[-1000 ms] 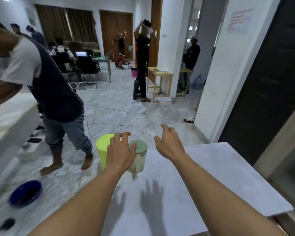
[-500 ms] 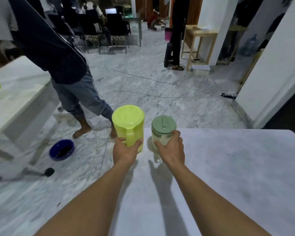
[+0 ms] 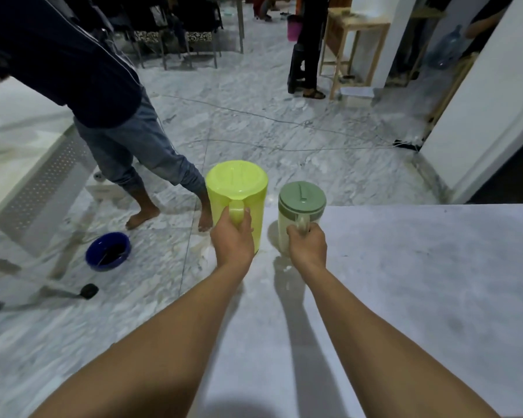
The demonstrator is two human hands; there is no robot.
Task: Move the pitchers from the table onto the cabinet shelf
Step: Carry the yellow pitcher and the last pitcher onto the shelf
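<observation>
A bright yellow-green pitcher (image 3: 239, 191) with a matching lid stands at the far left corner of the white table (image 3: 420, 282). My left hand (image 3: 231, 239) is closed around its handle. Just to its right is a smaller clear pitcher with a sage-green lid (image 3: 301, 203); my right hand (image 3: 308, 245) grips that one's handle. I cannot tell whether either pitcher is lifted off the tabletop. No cabinet shelf is in view.
A barefoot person in jeans (image 3: 139, 152) stands close beyond the table's left corner. A blue bowl (image 3: 107, 251) lies on the marble floor beside another white table (image 3: 18, 164). A white wall (image 3: 489, 110) rises at the right; a wooden stand (image 3: 354, 46) is farther back.
Both hands went from hovering open above the pitchers to gripping their handles. My view tilted down and the pitchers now appear closer.
</observation>
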